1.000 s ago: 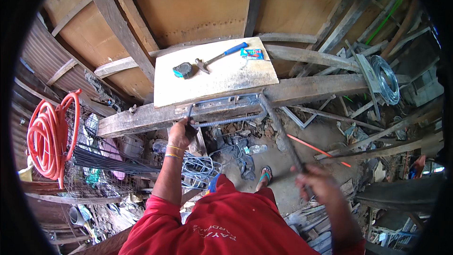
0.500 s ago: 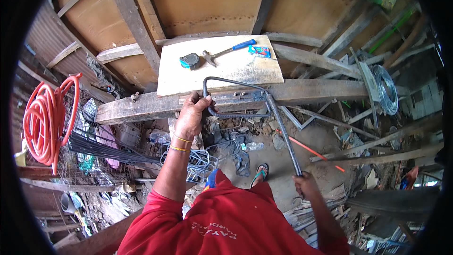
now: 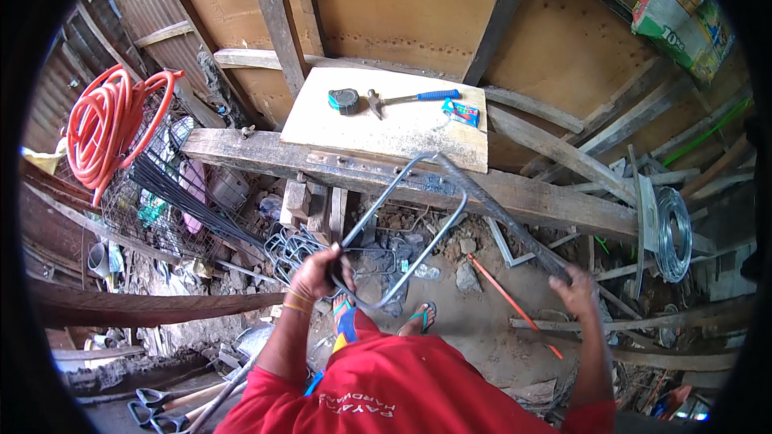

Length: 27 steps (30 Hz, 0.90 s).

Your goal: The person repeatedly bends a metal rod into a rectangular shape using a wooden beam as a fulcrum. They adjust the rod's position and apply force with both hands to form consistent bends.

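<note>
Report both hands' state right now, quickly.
Left hand: closed, holding the bent metal rod at its near-left corner.
Right hand: closed around the near end of the long dark bar.

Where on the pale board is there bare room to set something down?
Bare: the board's middle and front-left, bordered behind by the tape measure and claw hammer. Crowded: the right rear, with the hammer's handle and blue packet; at front right, the dark bar overlaps the edge in this view.

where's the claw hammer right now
In the head view, the claw hammer lies above centre on the pale wooden board, between the tape measure on its left and the blue packet at right.
</note>
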Tool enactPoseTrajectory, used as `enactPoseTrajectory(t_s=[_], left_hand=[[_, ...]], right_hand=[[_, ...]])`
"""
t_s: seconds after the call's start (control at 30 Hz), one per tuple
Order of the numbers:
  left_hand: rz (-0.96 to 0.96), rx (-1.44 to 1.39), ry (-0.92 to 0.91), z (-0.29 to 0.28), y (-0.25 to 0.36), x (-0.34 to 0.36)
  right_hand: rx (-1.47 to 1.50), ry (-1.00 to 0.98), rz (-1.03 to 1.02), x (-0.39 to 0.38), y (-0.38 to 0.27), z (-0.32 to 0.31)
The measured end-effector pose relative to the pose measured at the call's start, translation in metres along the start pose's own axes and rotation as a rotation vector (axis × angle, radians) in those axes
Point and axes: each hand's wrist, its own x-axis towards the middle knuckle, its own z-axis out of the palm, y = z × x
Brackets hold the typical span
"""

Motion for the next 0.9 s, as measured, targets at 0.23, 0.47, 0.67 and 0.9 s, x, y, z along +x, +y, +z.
enactPoseTrajectory(t_s=[0.23,0.47,0.67,0.9], left_hand=[[0.035,-0.115,0.334,0.008,-0.086,0.044],[0.059,-0.211,0.489,0.026,-0.120,0.083],[0.073,-0.221,0.492,0.032,-0.129,0.088],[0.129,-0.235,0.481,0.048,-0.150,0.102]], right_hand=[[-0.209,-0.185,-0.191,0.133,-0.050,-0.079],[-0.347,-0.013,-0.370,0.200,-0.028,-0.059],[-0.263,0.133,-0.151,0.194,0.118,-0.049],[0.161,0.036,0.086,0.060,0.177,0.042]])
